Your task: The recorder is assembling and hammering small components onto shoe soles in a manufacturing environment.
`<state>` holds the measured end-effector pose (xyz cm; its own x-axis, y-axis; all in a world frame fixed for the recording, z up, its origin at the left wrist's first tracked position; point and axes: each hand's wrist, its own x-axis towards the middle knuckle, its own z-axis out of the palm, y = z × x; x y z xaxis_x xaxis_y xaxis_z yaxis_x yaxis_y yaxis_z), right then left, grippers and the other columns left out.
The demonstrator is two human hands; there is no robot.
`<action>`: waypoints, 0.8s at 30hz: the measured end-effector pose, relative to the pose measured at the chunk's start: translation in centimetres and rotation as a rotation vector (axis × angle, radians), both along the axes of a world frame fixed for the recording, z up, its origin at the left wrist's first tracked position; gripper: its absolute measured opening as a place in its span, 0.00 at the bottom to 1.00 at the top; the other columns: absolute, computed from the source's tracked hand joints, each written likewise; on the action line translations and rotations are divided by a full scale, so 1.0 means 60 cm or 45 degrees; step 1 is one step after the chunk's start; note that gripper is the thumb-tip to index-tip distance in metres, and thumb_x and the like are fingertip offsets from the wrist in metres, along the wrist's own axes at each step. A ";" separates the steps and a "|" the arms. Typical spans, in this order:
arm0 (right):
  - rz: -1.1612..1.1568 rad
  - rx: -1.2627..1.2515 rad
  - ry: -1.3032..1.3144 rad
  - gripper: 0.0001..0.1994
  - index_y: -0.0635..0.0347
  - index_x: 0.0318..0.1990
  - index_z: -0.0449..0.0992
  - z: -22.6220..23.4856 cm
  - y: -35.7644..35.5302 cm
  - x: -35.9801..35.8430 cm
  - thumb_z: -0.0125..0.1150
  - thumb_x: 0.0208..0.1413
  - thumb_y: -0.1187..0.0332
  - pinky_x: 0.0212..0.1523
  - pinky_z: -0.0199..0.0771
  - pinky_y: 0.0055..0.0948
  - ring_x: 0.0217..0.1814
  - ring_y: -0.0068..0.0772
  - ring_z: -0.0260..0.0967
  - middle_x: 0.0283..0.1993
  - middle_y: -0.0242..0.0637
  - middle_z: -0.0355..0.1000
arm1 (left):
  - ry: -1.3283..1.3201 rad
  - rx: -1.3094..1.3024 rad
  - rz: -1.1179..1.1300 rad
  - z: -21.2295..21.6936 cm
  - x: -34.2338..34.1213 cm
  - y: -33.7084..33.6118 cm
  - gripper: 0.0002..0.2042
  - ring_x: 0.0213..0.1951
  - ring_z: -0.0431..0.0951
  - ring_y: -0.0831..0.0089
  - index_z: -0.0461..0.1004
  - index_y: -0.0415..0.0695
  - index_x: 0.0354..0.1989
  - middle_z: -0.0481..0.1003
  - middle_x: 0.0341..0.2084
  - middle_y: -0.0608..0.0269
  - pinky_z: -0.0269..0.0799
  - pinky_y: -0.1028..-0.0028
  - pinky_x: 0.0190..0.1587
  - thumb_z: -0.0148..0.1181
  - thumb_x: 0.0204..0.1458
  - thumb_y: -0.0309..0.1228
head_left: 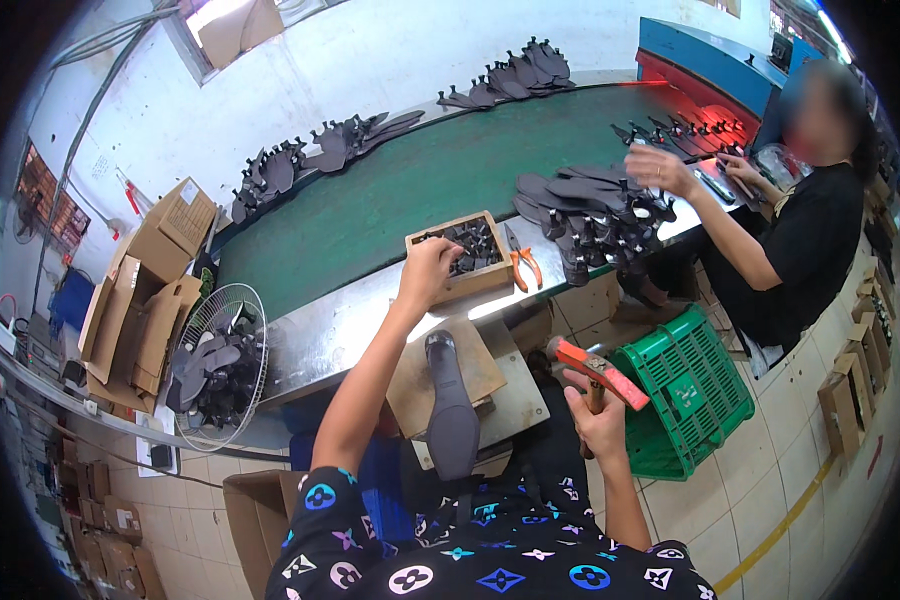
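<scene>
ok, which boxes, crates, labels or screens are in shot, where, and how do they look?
Small wooden box: belt edge, left hand reaching in, dark parts inside.
Flattened cardboard boxes: far left, brown, stacked loosely.
Green plastic crate: floor, beside the right hand holding an orange hammer.
Small cardboard boxes: right edge, brown, in a row.
No screens visible.

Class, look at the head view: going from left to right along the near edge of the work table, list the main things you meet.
Cardboard boxes → wire fan guard → left hand at the wooden box → orange-handled pliers → right hand holding the hammer → green crate.
</scene>
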<state>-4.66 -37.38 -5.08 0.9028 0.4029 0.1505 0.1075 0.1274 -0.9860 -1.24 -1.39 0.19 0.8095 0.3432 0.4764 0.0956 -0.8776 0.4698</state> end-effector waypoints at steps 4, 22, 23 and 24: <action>0.142 -0.025 -0.046 0.09 0.66 0.41 0.79 0.061 0.036 0.023 0.61 0.63 0.68 0.12 0.51 0.16 0.11 0.11 0.54 0.15 0.23 0.63 | -0.229 -0.204 -0.137 0.069 -0.074 -0.084 0.03 0.31 0.79 0.60 0.77 0.35 0.34 0.77 0.29 0.50 0.74 0.69 0.34 0.61 0.54 0.22; 0.618 -0.142 0.030 0.10 0.70 0.39 0.78 0.182 0.214 -0.004 0.68 0.56 0.70 0.14 0.55 0.15 0.14 0.12 0.60 0.26 0.33 0.76 | -0.131 -0.273 -0.240 0.075 -0.281 -0.082 0.14 0.42 0.78 0.57 0.75 0.39 0.40 0.76 0.37 0.52 0.75 0.67 0.43 0.67 0.45 0.28; 0.582 -0.121 -0.026 0.10 0.70 0.40 0.78 0.168 0.225 0.002 0.68 0.56 0.70 0.14 0.54 0.16 0.14 0.12 0.59 0.25 0.30 0.74 | -0.141 -0.278 -0.226 0.046 -0.279 -0.077 0.14 0.42 0.78 0.57 0.75 0.39 0.40 0.76 0.37 0.52 0.75 0.67 0.43 0.67 0.45 0.28; 0.591 -0.131 -0.029 0.10 0.70 0.40 0.78 0.151 0.240 0.007 0.68 0.56 0.70 0.14 0.54 0.16 0.14 0.12 0.59 0.25 0.30 0.74 | -0.135 -0.320 -0.122 0.006 -0.275 -0.067 0.17 0.43 0.78 0.58 0.75 0.40 0.43 0.76 0.39 0.52 0.74 0.68 0.44 0.70 0.45 0.30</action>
<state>-4.22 -23.00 3.96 0.6204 0.7770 0.1065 0.0842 0.0690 -0.9941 -17.72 -5.44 0.54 0.7943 0.3854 0.4696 -0.0433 -0.7351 0.6766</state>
